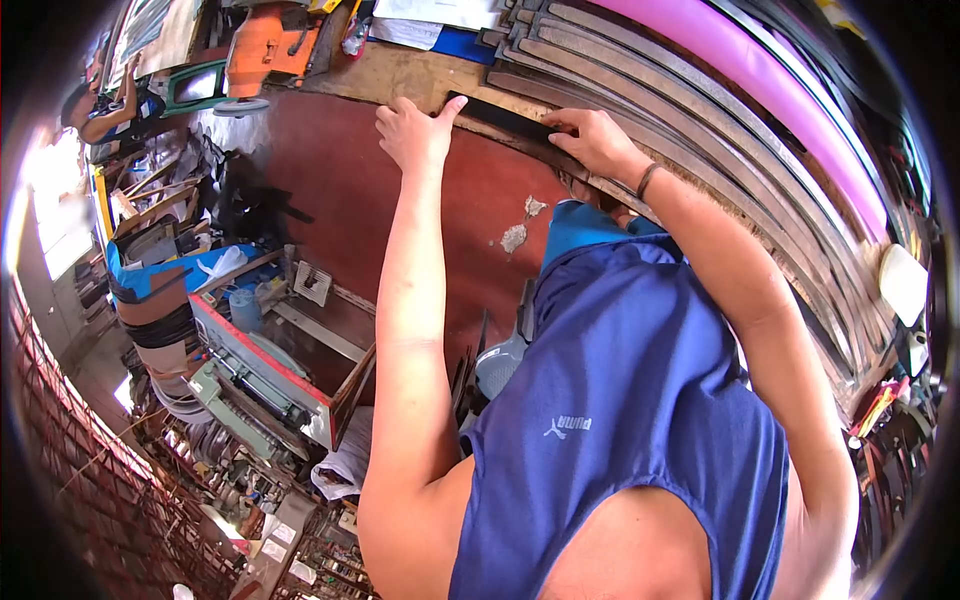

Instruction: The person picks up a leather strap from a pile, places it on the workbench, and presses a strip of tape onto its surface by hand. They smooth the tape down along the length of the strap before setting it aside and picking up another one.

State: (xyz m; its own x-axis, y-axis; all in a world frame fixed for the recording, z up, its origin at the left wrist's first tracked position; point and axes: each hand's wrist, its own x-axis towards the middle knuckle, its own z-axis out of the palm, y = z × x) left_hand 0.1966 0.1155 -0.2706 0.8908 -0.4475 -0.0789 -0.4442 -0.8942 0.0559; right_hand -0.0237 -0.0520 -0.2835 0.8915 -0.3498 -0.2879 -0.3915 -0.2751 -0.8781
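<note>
A flat black strip (505, 120) lies along the front edge of the wooden workbench (385, 78). My left hand (415, 132) is at the strip's left end, its thumb touching that end and its fingers spread apart over the bench edge. At the other end, the thumb and fingers of my right hand (597, 145) close on the strip. Long dark-brown strips (640, 75) lie in overlapping rows on the bench, behind and to the right of the black one.
An orange machine (262, 50) stands at the bench's left. Papers (440, 12) and a pink roll (790, 110) lie farther back. Below is a red floor (350, 190) with a red-edged frame (270, 365) at left. Another person (105, 120) is at the far left.
</note>
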